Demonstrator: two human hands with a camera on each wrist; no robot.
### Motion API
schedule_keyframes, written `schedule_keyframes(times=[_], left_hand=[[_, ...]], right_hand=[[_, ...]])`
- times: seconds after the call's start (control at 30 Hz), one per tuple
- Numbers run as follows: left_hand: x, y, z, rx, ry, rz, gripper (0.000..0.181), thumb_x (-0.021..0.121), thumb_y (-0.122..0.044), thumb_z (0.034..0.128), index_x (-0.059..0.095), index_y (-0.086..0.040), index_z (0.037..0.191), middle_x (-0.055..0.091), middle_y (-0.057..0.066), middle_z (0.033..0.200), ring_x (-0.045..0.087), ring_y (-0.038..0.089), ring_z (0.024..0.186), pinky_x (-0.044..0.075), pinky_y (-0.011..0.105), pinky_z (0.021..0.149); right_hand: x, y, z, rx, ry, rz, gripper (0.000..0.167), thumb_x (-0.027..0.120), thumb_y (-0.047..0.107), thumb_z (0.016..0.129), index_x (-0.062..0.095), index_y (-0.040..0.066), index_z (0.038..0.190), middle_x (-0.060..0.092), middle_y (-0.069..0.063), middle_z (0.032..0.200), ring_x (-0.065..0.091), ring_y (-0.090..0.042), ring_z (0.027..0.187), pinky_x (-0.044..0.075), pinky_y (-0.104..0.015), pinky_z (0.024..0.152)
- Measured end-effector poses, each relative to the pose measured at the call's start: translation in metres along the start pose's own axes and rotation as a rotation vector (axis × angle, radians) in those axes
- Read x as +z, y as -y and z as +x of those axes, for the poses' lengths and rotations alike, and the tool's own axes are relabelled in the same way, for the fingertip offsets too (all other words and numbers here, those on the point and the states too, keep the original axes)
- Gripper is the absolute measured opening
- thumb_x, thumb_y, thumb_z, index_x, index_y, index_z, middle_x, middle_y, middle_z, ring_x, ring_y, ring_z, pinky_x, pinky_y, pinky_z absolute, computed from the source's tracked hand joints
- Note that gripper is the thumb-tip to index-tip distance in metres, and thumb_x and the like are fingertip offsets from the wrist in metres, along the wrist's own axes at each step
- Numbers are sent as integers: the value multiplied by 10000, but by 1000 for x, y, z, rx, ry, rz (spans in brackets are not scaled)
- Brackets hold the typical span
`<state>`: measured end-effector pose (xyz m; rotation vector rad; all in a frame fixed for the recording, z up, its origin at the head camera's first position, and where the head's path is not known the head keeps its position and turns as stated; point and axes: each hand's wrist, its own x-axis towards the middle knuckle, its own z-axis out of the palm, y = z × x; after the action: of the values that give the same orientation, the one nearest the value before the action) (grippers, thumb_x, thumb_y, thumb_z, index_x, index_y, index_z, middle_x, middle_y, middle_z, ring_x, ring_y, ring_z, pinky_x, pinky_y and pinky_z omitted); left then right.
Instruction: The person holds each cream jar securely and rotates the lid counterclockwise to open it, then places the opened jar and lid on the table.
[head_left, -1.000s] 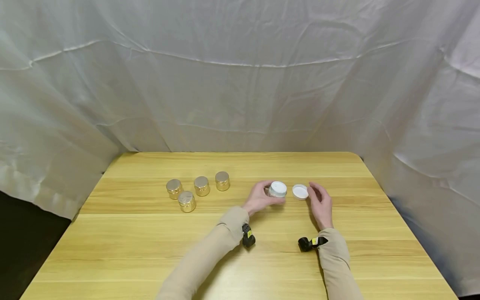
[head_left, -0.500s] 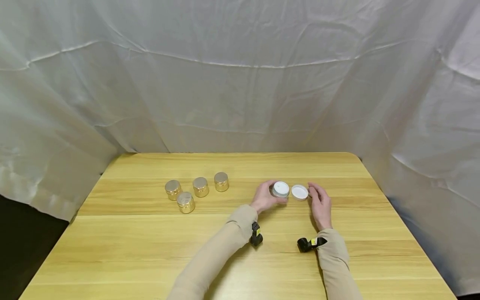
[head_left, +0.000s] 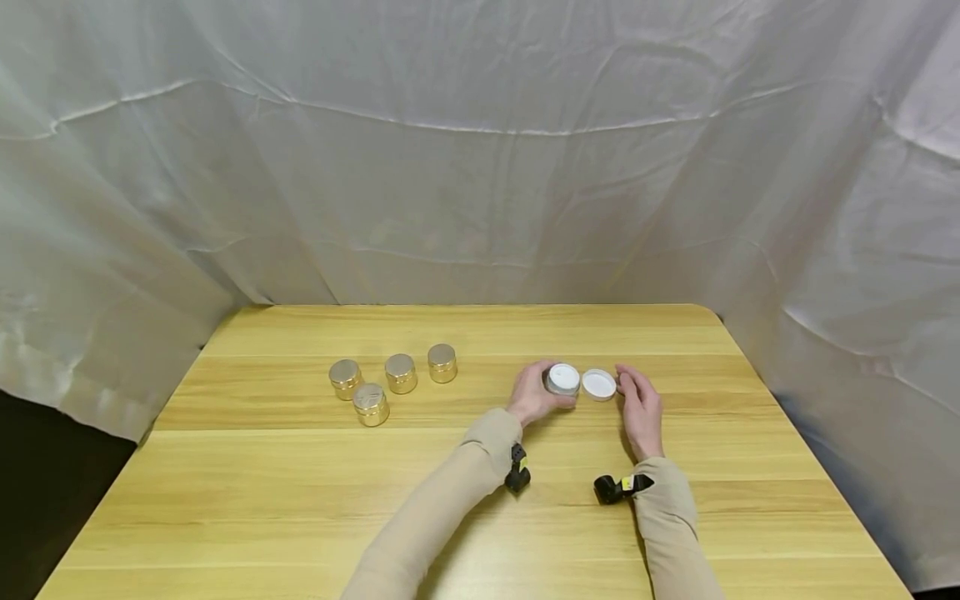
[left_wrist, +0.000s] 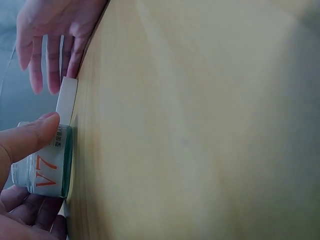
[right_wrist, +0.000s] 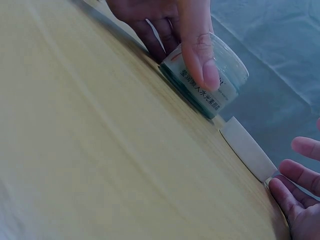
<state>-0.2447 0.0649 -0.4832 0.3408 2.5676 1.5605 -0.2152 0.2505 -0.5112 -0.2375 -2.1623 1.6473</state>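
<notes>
My left hand (head_left: 532, 393) grips a clear glass cream jar (head_left: 563, 379) from its left side, thumb in front and fingers behind. The jar is upright with a white top; its label (left_wrist: 47, 175) bears an orange "V7" in the left wrist view. Just right of the jar a round white lid (head_left: 599, 384) lies flat on the table, inner side up. Beside the lid's right edge, my right hand (head_left: 642, 417) has loosely extended fingers. In the right wrist view its fingertips (right_wrist: 282, 192) meet or nearly meet the lid's rim (right_wrist: 248, 150).
Several gold jars with lids on stand at the left, among them a front gold jar (head_left: 371, 406) and a rear gold jar (head_left: 442, 363). The wooden table (head_left: 247, 500) ends at a grey curtain (head_left: 480, 200) behind and on both sides.
My left hand has moved a little to the right with the jar, bringing it close to the lid and down to the table. My right hand and the lid look unchanged.
</notes>
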Motion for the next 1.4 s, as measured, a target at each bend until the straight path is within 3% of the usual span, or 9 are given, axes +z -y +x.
schedule_keyframes(times=[0.17, 0.33, 0.43, 0.53, 0.63, 0.9, 1.17, 1.27, 1.4], left_hand=[[1, -1, 0, 10, -6, 26, 671, 899, -89, 724, 605, -38, 1324, 668, 139, 1314, 613, 293, 1240, 489, 398, 1118], [0, -3, -3, 8, 31, 46, 777, 888, -51, 707, 524, -14, 1392, 613, 166, 1365, 571, 316, 1277, 465, 423, 1146], [-4, -5, -7, -1, 52, 28, 862, 861, -5, 709, 434, 7, 1459, 543, 195, 1434, 518, 336, 1338, 426, 441, 1185], [-11, -7, -15, -4, 33, -11, 890, 816, 31, 726, 373, 14, 1497, 501, 211, 1469, 480, 352, 1374, 400, 460, 1205], [-19, -8, -22, -4, -36, -63, 846, 784, 49, 755, 381, -16, 1496, 514, 191, 1447, 482, 341, 1367, 411, 462, 1195], [-45, -5, -45, 36, -302, -135, 722, 753, -2, 785, 433, -66, 1429, 523, 165, 1314, 457, 348, 1277, 424, 470, 1120], [-66, 2, -68, -120, -532, -338, 817, 818, -51, 741, 345, -43, 1407, 384, 199, 1386, 358, 393, 1341, 356, 549, 1170], [-72, 5, -73, -168, -572, -388, 883, 822, -64, 752, 287, -42, 1454, 304, 202, 1471, 309, 396, 1415, 299, 568, 1225], [-79, 10, -75, -206, -580, -425, 982, 816, -80, 775, 189, -48, 1530, 198, 192, 1567, 216, 403, 1496, 219, 572, 1273]], right_hand=[[1, 2, -1, 14, -4, -7, 360, 446, 154, 1074, 606, -69, 1307, 620, -345, 1255, 593, 83, 891, 445, -16, 849], [0, 3, -3, 20, -1, -9, 379, 445, 203, 1079, 608, -45, 1316, 633, -312, 1260, 596, 44, 917, 431, -7, 851], [0, 3, -3, 19, 1, -10, 383, 443, 207, 1079, 604, -42, 1321, 628, -310, 1270, 590, 55, 914, 425, -1, 850], [0, 3, -2, 23, 2, -8, 388, 441, 206, 1079, 597, -49, 1327, 622, -312, 1274, 587, 65, 910, 427, 4, 847], [0, 3, -3, 24, -1, -13, 391, 435, 203, 1080, 593, -56, 1328, 612, -324, 1271, 584, 73, 909, 434, 4, 841], [-2, 6, -4, 44, 31, -15, 400, 425, 217, 1085, 580, -31, 1359, 605, -300, 1320, 574, 70, 936, 437, -36, 878], [-2, 6, -4, 41, 44, -7, 406, 425, 230, 1087, 576, -25, 1365, 602, -287, 1340, 575, 76, 958, 444, -47, 898], [-2, 7, -4, 46, 42, -8, 409, 425, 238, 1088, 577, -22, 1364, 601, -275, 1346, 575, 67, 974, 444, -41, 902], [-1, 7, -4, 52, 46, -3, 417, 422, 247, 1089, 569, -20, 1373, 590, -268, 1364, 566, 78, 974, 433, -28, 900]])
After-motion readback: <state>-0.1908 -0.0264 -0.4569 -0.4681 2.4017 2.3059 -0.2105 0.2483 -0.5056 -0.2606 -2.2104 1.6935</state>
